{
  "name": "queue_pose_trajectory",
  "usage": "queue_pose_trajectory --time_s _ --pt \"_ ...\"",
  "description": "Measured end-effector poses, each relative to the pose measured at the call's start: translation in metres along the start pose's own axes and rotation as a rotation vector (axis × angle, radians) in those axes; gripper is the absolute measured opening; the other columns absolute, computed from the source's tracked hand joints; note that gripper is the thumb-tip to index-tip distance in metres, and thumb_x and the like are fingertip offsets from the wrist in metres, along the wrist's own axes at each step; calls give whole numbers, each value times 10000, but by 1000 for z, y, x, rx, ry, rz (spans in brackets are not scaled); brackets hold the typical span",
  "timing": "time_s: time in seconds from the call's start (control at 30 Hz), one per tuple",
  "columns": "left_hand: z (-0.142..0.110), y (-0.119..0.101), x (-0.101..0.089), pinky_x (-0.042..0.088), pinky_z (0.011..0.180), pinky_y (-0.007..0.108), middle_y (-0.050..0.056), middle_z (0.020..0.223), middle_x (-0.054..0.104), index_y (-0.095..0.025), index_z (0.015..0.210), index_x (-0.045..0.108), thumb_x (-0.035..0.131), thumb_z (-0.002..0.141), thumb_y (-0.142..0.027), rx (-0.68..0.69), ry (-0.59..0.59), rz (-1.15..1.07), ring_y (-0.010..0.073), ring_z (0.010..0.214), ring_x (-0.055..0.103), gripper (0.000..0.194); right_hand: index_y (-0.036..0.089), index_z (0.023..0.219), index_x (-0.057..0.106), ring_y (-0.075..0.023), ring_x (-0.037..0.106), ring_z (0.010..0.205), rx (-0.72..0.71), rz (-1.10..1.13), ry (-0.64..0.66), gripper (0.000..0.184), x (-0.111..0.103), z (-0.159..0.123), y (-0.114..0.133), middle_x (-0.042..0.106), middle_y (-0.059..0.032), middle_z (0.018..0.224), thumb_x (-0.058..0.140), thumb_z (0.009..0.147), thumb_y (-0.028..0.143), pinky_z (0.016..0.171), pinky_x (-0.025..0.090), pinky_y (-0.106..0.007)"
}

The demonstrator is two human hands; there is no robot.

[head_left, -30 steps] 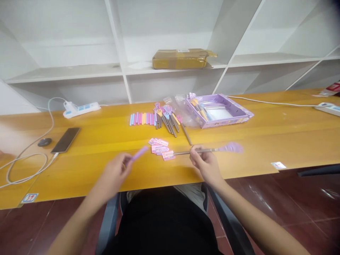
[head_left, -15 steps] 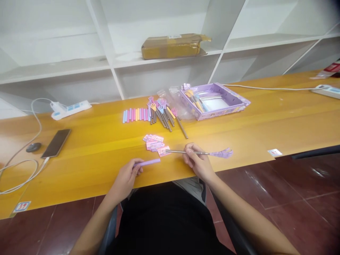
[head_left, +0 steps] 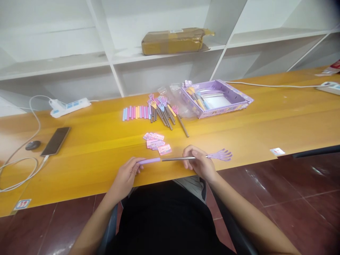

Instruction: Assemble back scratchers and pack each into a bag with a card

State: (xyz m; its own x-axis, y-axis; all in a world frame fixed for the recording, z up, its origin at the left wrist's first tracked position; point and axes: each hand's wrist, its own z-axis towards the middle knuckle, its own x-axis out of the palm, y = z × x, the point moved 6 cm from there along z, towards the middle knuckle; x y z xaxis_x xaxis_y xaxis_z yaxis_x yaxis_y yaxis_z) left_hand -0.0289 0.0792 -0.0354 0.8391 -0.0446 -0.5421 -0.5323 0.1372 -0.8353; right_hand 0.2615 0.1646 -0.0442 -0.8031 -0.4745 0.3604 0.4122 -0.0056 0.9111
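1. We pinch a purple tube (head_left: 151,161) between the thumb and fingers of our left hand (head_left: 126,177); it lies nearly level, its free end pointing right, above the near part of the wooden table (head_left: 92,159).
2. With our right hand (head_left: 201,165) we grip a purple-headed scratcher (head_left: 172,159) by its metal rod, thumb and fingers closed around it near the head. Its splayed, hand-shaped end points right, and its bare rod tip points left.
3. We have the rod tip and the tube's free end just beside each other, almost in line, with a slim gap between them.
4. Just beyond that gap we see small printed cards (head_left: 155,144) in a loose, overlapping pile.
5. Farther back we have a row of coloured tubes (head_left: 136,113) in blue, pink, purple and yellow, side by side. At its right end lies a heap of scratchers (head_left: 164,112), rods mostly toward us.
6. To the right of the heap we see clear plastic bags (head_left: 176,92) and a purple tray (head_left: 225,109) holding yellow and blue handled pieces.
7. At our left lie a phone (head_left: 55,141), plugged into a white cable, and a small black object (head_left: 33,145).
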Motion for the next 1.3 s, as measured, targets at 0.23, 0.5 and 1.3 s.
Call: queue_pose_trajectory --time_s 0.23,0.5,1.3 --pt "-1 0 0 515 803 321 34 983 700 -250 1319 713 376 1189 -443 10 2 -19 174 838 643 409 188 954 718 -131 484 484 25 -37 30 338 2 -1 -1 726 -30 663 634 1062 497 511 339 -272" --pt "-2 0 0 516 780 311 25 947 690 -246 1298 722 389 1186 -462 1 -2 -59 164 807 637 412 187 947 718 -140 486 489 30 -47 33 359 3 0 0 718 -32 659 634 1060 517 512 343 -281" --pt "-7 -5 0 546 801 305 33 966 718 -247 1330 739 433 1181 -424 42 36 -128 163 811 656 384 182 969 725 -138 507 481 44 5 77 373 3 -4 -2 724 -39 690 628 1060 530 500 359 -284"
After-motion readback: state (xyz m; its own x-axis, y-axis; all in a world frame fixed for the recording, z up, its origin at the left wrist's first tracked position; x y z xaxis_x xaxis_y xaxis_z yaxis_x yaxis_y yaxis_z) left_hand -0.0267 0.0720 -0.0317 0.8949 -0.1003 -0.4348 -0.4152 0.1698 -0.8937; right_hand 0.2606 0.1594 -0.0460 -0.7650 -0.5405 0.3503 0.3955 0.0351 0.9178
